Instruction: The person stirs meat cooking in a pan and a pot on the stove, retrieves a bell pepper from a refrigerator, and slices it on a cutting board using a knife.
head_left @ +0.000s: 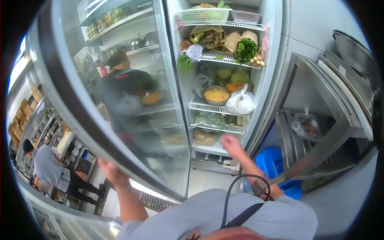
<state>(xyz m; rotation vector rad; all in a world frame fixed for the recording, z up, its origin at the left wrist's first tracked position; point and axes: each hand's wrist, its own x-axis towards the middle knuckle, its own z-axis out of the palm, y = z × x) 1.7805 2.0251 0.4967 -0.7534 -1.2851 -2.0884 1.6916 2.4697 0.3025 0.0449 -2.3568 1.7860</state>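
My left hand (112, 173) is closed on the edge of the open glass fridge door (132, 160). In front of the lower shelves is my right hand (232, 145), slightly blurred, its fingers hard to make out. Close to it, a brown bundle (205, 137) lies on the bottom shelf. Higher up, a metal bowl of yellow shreds (216, 95) stands beside a white plastic bag (242, 101). Leafy greens (247, 50) and paper-wrapped produce (231, 41) fill a shelf above, with a white basket (204, 15) on top.
To the right stands a metal rack (316, 154) with a bagged item (306, 125) and trays (348, 72). Blue containers (270, 162) are below it. A person (52, 166) works at a counter on the far left. The door glass reflects another person.
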